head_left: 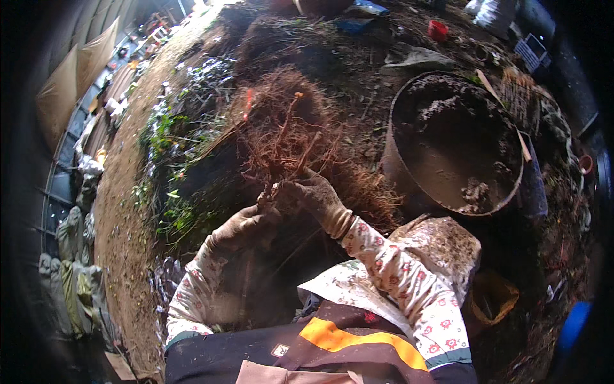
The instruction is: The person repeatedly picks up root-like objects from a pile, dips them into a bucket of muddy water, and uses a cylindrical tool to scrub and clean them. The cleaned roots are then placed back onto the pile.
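Observation:
A brown clump of roots (278,160) with thin, tangled strands and a few thick stubs is held up in front of me. My left hand (248,225), in a soiled glove, is closed at the clump's lower end. My right hand (314,197), gloved too, grips the clump from its right side, close to the left hand. The fingertips of both hands are partly hidden by the roots and shadow. Behind the clump lies a heap of similar reddish-brown roots (368,192), which blends into it.
A large round tub (391,144) with muddy contents stands to the right. Cut green stems and leaves (167,144) lie on the left, beside a strip of bare soil (121,237). Farther off are a red bucket (437,31) and a blue crate (532,52). Sacks (70,237) line the left wall.

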A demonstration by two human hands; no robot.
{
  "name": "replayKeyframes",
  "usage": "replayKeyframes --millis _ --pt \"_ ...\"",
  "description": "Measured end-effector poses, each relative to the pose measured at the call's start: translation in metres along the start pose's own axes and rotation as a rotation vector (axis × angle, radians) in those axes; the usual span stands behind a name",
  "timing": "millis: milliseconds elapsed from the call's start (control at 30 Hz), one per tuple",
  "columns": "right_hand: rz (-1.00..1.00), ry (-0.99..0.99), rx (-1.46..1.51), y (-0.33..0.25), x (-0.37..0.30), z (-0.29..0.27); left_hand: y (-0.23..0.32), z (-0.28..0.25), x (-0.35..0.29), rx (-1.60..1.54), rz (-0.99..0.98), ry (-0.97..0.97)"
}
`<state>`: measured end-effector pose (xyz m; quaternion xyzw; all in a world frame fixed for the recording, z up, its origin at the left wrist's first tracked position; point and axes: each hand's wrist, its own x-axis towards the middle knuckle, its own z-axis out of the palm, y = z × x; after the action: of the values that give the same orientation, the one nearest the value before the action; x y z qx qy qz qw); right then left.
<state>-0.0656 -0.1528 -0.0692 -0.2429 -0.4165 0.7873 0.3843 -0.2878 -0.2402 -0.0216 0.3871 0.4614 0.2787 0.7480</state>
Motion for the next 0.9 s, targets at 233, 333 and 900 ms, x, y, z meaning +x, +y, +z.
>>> replayKeyframes --millis 233,333,900 --pt "0.01 0.348 0.167 -0.01 -0.059 -0.023 -0.041 0.003 0.055 0.239 0.149 0.004" --pt "-0.044 0.479 -0.015 -0.014 -0.069 -0.031 -0.059 0.029 0.073 0.337 0.164 0.03" --pt "0.02 0.2 0.088 -0.022 -0.1 -0.087 -0.119 0.062 0.088 -0.178 -0.025 -0.268"
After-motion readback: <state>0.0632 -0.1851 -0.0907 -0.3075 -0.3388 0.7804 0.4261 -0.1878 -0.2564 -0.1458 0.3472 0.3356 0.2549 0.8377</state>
